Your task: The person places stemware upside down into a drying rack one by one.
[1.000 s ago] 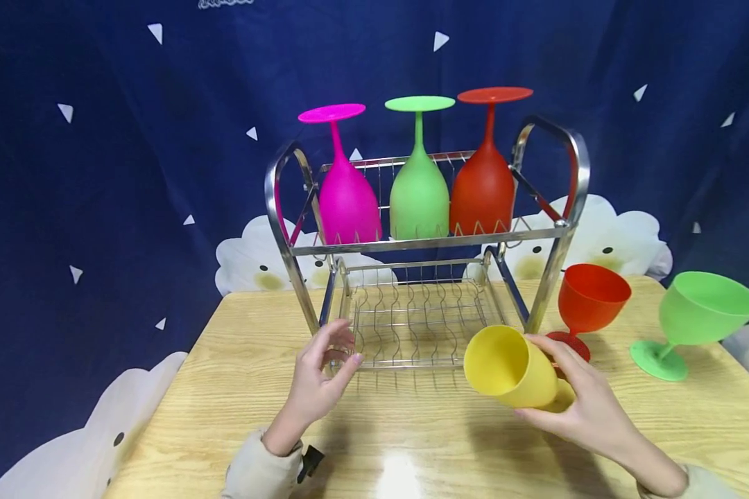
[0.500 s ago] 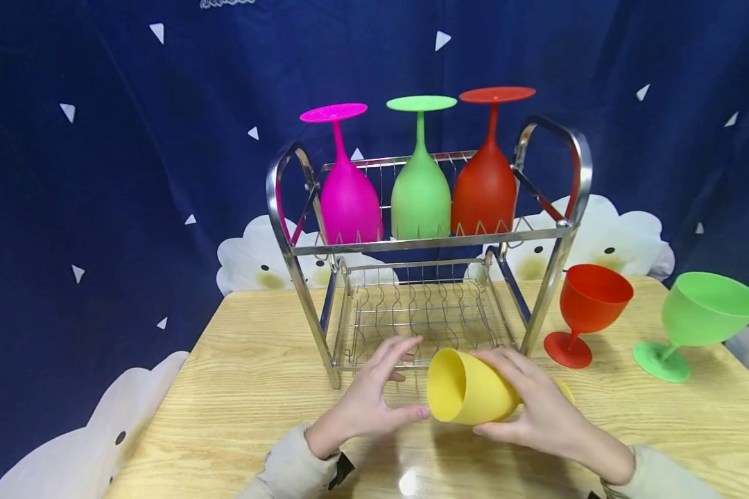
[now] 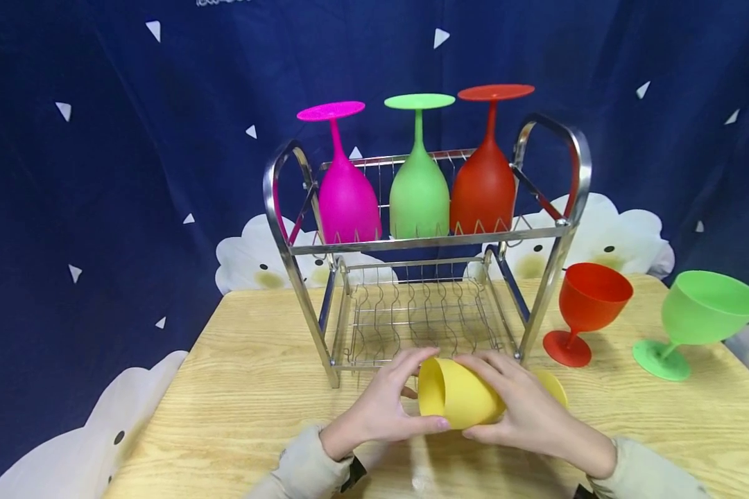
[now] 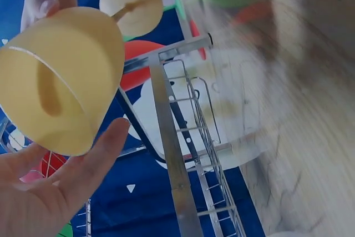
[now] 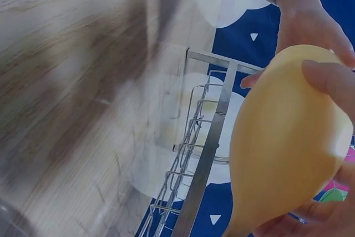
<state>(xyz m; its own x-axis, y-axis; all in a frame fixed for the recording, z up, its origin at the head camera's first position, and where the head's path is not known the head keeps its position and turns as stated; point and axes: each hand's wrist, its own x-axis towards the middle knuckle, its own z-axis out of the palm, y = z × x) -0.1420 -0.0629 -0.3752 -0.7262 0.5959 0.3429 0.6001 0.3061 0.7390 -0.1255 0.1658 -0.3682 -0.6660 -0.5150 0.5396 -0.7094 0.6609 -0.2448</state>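
Smooth, rounded yellow goblet (image 3: 469, 396) between hands (image 3: 387, 407) (image 3: 530, 409)

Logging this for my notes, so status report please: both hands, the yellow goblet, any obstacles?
Right hand grips yellow goblet, tipped sideways. Left hand at its mouth, contact unclear. Metal rack beyond, nothing seen blocking the hands.
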